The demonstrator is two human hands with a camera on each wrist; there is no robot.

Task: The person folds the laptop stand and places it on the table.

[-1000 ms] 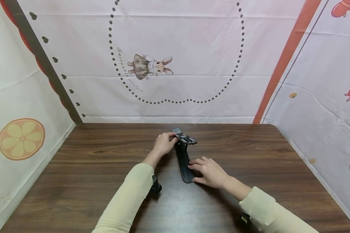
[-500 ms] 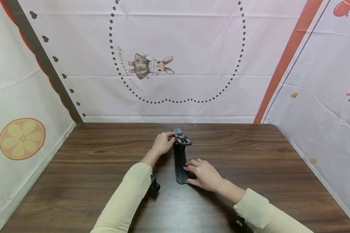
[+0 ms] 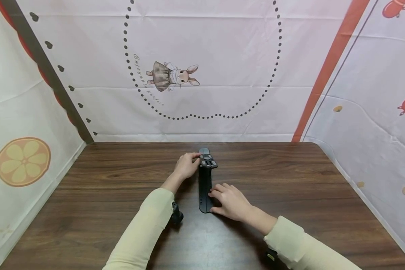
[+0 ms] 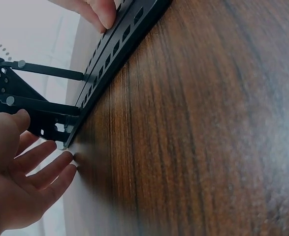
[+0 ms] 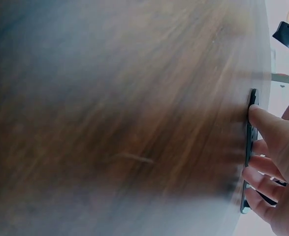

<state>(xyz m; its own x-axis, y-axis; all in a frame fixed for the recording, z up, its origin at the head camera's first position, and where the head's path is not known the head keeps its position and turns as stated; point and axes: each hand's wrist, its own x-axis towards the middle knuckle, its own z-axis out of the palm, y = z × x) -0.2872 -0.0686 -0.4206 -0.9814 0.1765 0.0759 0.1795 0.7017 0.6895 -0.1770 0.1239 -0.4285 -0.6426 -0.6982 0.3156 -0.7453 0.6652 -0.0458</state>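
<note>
A black folding stand [image 3: 205, 187] lies on the table, its long base running away from me and a small raised plate [image 3: 208, 161] over the far part. Seen from the left wrist, the base [image 4: 121, 27] has a row of slots, and two struts [image 4: 48, 70] link it to the tilted plate. My left hand [image 3: 185, 166] pinches the plate's left side between thumb and index finger, its other fingers spread loosely. At the base's near right edge, my right hand [image 3: 230, 202] rests thumb and fingertips along the side. Some fingers overlap the base.
The brown wooden table [image 3: 131, 180] spreads around the stand. Printed white cloth [image 3: 229, 56] hangs behind it and on both sides. A small black camera [image 3: 177, 215] sits on the left wrist.
The stand has turned so its near end swung left, and its base now points almost straight away from me. The right hand moved left along with it; the left hand shifted slightly.
</note>
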